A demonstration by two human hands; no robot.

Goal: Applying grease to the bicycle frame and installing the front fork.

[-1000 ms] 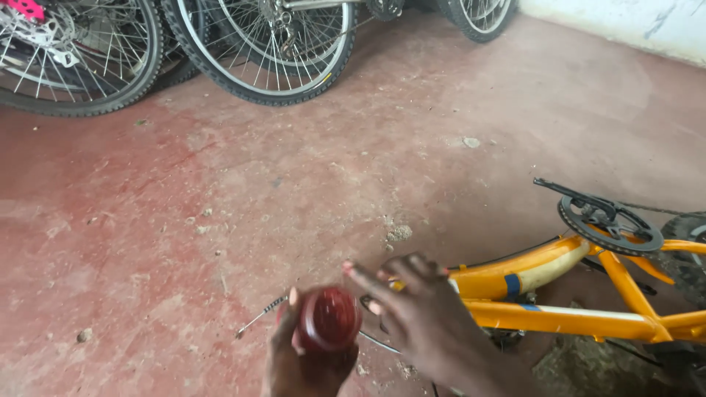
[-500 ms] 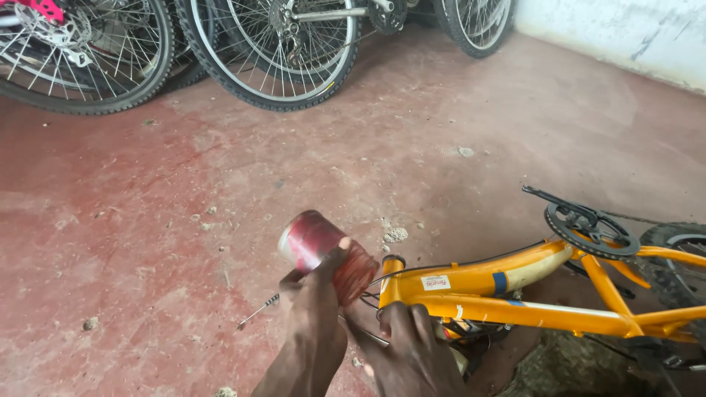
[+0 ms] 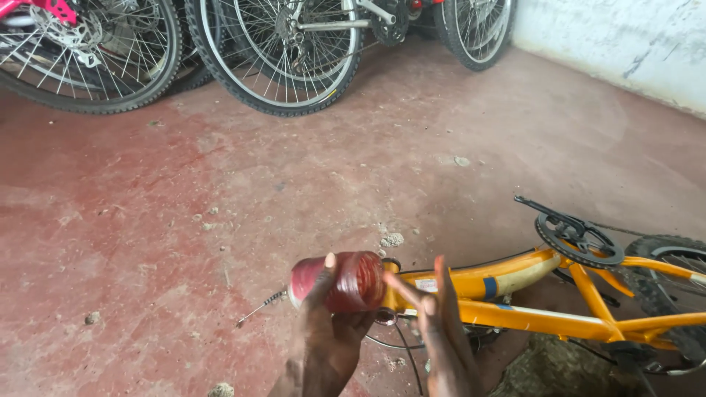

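Jar [image 3: 346, 283] gripped sideways in my left hand [image 3: 327, 334], right hand [image 3: 441, 331] open by frame [image 3: 515, 298] — could slip n spill tbh.

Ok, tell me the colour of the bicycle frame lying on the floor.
Orange, with a blue band on the bicycle frame, seen in the head view.

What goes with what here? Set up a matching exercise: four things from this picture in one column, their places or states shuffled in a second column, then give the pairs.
Things:
1. red jar
2. orange bicycle frame
3. black chainring
4. spoked wheels

Places or states:
A. upright at the far side of the floor
B. lying flat on the red floor
C. tilted in the left hand
D. mounted on the frame, facing up

Pairs: 1-C, 2-B, 3-D, 4-A
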